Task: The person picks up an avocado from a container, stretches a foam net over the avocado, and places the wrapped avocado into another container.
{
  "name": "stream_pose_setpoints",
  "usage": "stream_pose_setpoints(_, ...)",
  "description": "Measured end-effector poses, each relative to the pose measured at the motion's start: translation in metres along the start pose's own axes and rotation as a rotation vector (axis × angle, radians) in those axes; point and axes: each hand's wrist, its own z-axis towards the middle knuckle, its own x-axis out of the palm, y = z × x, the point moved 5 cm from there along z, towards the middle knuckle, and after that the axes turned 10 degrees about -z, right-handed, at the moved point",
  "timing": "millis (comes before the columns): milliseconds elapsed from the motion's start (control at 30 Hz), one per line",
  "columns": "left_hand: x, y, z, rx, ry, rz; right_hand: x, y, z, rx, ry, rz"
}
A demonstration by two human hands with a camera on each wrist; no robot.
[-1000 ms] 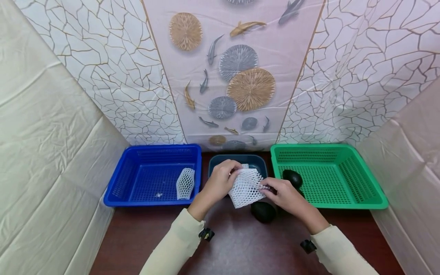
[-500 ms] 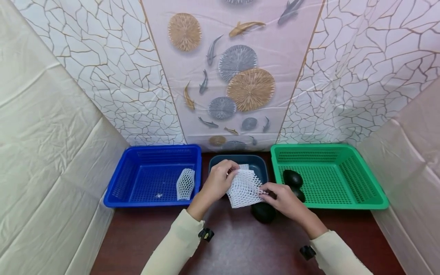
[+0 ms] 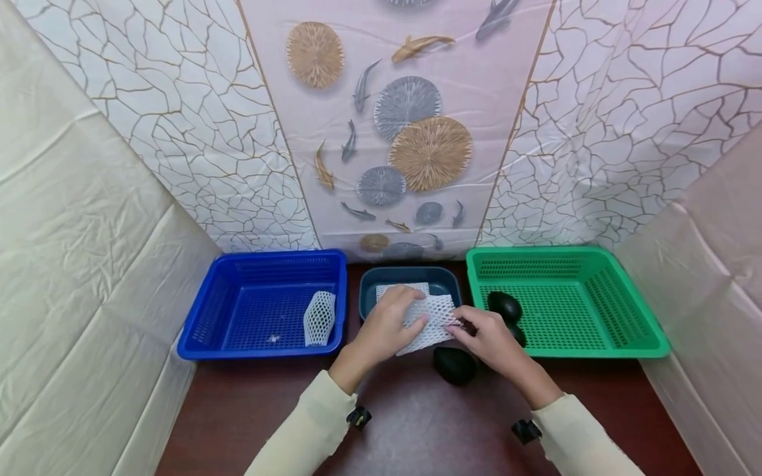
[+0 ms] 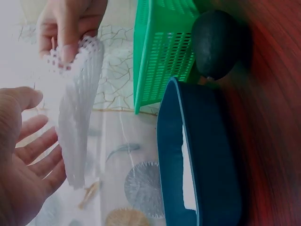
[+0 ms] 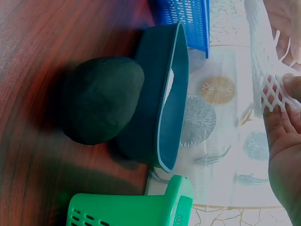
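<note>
A white foam net sleeve [image 3: 439, 322] is held up flat above the small dark teal bin [image 4: 214, 155]. My right hand [image 3: 491, 338] pinches its right-hand edge between thumb and fingers, as the left wrist view also shows. My left hand [image 3: 387, 324] lies along the sleeve's other side. In the left wrist view, its thumb stands apart and its spread fingers [image 4: 44, 162] come right up to the mesh. A dark avocado [image 5: 101, 101] rests on the table in front of the bin, below the hands.
More white foam netting [image 3: 411, 288] lies in the teal bin. To the left, a blue basket [image 3: 262, 352] holds one bulging netted sleeve [image 3: 319, 318]. Two dark avocados [image 3: 505, 306] are in the green basket [image 3: 639, 347] on the right. A patterned cloth wall [image 3: 428, 218] stands behind.
My left hand has let go of the sleeve's top edge and spread its fingers over its left side. My right hand keeps its pinch. The view has shifted slightly.
</note>
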Motion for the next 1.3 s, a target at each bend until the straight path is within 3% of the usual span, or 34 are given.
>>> stream_pose_setpoints(133, 0.005, -0.010, -0.002, 0.109, -0.013, 0.130, -0.001, 0.002, 0.001, 0.007, -0.011, 0.000)
stream_pose_setpoints(233, 0.009, -0.013, -0.003, 0.132, -0.021, 0.128, -0.002, 0.004, 0.002, 0.010, -0.023, 0.012)
stream_pose_setpoints(433, 0.012, -0.014, -0.004, 0.116, -0.052, 0.020, -0.004, 0.007, 0.002, 0.010, -0.018, 0.044)
stream_pose_setpoints(667, 0.009, -0.012, -0.003, 0.047, -0.080, -0.108, -0.008, 0.007, -0.001, -0.105, -0.023, -0.087)
stream_pose_setpoints(900, 0.006, -0.009, -0.002, 0.015, -0.110, -0.213, 0.000, 0.004, -0.006, -0.111, 0.019, -0.063)
stream_pose_setpoints(1300, -0.011, 0.000, -0.004, 0.008, -0.212, -0.247, 0.010, -0.004, -0.012, -0.067, 0.101, -0.041)
